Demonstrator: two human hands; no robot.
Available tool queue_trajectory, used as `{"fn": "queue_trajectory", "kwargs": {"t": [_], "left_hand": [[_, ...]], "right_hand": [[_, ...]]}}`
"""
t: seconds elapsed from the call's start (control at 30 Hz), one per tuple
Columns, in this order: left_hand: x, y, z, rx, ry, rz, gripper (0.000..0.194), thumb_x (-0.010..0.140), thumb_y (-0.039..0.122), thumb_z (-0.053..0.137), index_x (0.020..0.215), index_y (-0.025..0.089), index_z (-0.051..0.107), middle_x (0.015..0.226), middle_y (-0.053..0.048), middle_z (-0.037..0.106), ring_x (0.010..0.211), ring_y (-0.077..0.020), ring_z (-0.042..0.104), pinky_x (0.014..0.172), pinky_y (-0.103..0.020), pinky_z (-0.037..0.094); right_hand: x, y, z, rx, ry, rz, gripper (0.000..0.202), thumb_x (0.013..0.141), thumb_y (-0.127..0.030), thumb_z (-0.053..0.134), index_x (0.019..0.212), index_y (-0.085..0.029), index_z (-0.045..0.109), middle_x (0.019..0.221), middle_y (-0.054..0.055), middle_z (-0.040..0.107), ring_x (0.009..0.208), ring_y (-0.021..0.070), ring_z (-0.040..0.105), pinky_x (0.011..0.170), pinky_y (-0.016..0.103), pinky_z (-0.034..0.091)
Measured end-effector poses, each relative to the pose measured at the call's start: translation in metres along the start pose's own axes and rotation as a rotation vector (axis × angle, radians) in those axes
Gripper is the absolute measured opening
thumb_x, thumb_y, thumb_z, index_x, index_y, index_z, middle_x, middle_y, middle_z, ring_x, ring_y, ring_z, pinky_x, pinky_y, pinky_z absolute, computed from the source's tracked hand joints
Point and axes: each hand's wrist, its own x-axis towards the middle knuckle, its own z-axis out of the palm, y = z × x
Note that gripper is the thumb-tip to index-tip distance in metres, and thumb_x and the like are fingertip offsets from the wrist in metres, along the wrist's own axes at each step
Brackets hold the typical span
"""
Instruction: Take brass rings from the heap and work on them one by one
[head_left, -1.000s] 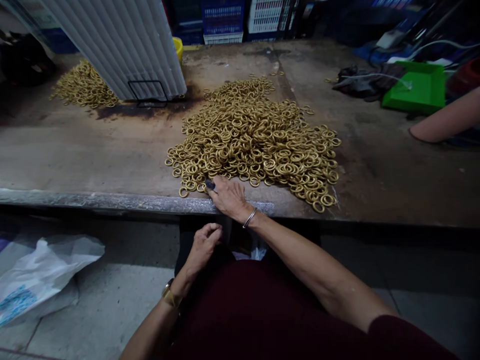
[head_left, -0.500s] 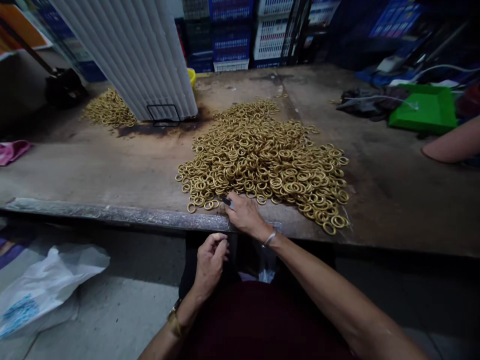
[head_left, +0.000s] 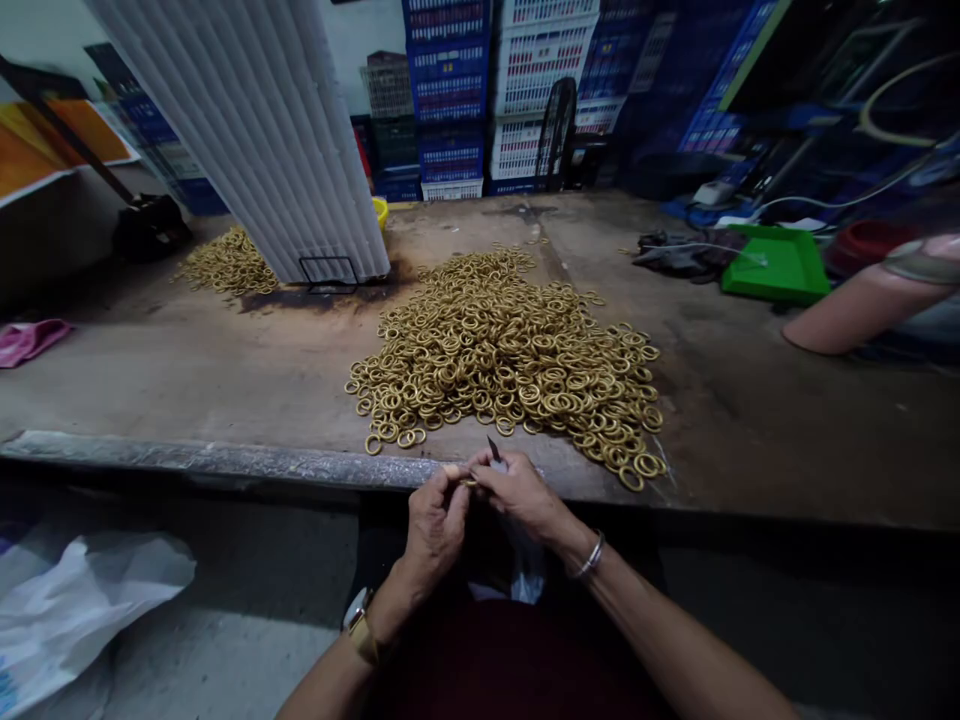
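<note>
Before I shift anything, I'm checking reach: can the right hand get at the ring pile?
Probably yes: the right hand is just in front of the ring pile, with nothing visible between them, though it holds a dark-tipped tool.

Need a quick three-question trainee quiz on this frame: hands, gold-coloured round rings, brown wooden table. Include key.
1. Count: how many separate heaps of gold-coloured round rings lie on the brown wooden table?
2. Multiple choice: what do the fingertips of the bare left hand and bare right hand meet at?
A) a folded pink cloth
B) a single gold-coloured ring
C) a green plastic tray
3. True or false: a thin, dark, pointed tool sticks out from the right hand.

Key:
1. Two: one mid-table, and a second heap beside the white corrugated panel.
2. B
3. True
</note>
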Motion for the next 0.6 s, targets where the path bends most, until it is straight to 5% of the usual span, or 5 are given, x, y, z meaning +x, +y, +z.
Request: {"fn": "queue_trajectory", "kwargs": {"t": [0.13,0.43,0.6], "left_hand": [[-0.006,0.002,0.004,-0.06,-0.028,-0.064,0.02,0.08,0.028,0.046,0.091,0.018,0.06,0.067,-0.001,0.059,0.054,-0.0112,0.049,0.055,-0.021,0.041],[-0.011,0.001,0.012,-0.054,0.052,-0.026,0.02,0.072,0.033,0.057,0.085,0.019,0.063,0.077,-0.004,0.066,0.071,-0.0182,0.059,0.07,-0.026,0.045],[-0.011,-0.001,0.016,-0.146,-0.07,-0.079,0.018,0.073,0.035,0.057,0.077,0.019,0.063,0.07,-0.002,0.062,0.065,-0.0158,0.056,0.063,-0.023,0.044]], "right_hand": [[-0.008,0.002,-0.001,0.054,-0.017,0.001,0.025,0.07,-0.04,0.053,0.075,-0.016,0.051,0.051,-0.007,0.044,0.036,0.0029,0.029,0.035,0.017,0.02],[-0.008,0.004,-0.004,-0.218,0.23,-0.151,0.013,0.067,-0.023,0.051,0.069,-0.015,0.061,0.059,-0.002,0.054,0.057,0.0089,0.047,0.055,0.019,0.038],[-0.011,0.001,-0.002,-0.278,0.292,-0.156,0.011,0.066,-0.019,0.05,0.065,-0.015,0.06,0.059,-0.002,0.055,0.059,0.0093,0.047,0.057,0.019,0.037]]}}
